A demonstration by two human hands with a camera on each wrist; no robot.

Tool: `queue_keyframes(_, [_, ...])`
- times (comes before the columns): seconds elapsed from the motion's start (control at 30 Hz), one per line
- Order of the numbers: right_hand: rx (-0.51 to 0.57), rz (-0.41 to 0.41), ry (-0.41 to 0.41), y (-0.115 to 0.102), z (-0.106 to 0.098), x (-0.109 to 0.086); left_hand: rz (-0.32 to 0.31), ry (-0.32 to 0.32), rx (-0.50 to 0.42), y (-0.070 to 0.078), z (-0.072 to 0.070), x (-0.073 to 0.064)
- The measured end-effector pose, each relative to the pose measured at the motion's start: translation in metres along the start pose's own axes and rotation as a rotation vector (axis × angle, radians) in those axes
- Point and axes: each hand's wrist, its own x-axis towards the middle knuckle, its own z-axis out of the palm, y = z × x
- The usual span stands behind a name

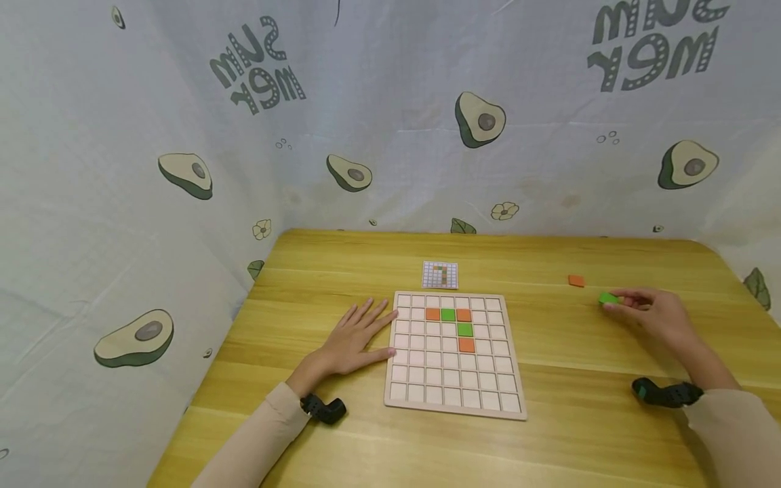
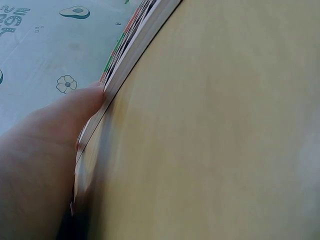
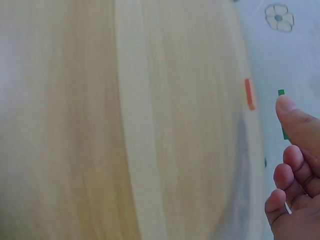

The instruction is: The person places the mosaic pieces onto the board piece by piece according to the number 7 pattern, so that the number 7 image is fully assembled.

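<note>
A square wooden grid board (image 1: 427, 376) lies on the table, with orange and green square tiles (image 1: 465, 329) set in its upper cells in a row that turns downward. My left hand (image 1: 348, 344) lies flat with fingers spread, its thumb and a fingertip touching the board's left edge; in the left wrist view the thumb (image 2: 75, 112) meets that edge. To the right, my right hand (image 1: 655, 315) pinches a green square tile (image 1: 608, 298) between thumb and fingers above the table. The same green tile (image 3: 285, 134) is mostly hidden by the thumb in the right wrist view.
A loose orange tile (image 1: 576, 280) lies on the table, up and left of the right hand. Behind the board sits a small printed pattern card (image 1: 440, 275). A patterned cloth (image 1: 403, 135) hangs beyond the table's far edge. Each wrist wears a black band.
</note>
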Motion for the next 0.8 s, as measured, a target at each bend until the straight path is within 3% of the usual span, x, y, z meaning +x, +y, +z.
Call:
queue_keyframes(0.4, [-0.027, -0.114, 0.053, -0.036, 0.010, -0.011, 0.010, 0.008, 0.001, -0.001, 0.001, 0.000])
queue_keyframes(0.8, [-0.012, -0.184, 0.029, -0.063, 0.022, -0.018, 0.008, 0.013, 0.002, -0.001, 0.001, 0.000])
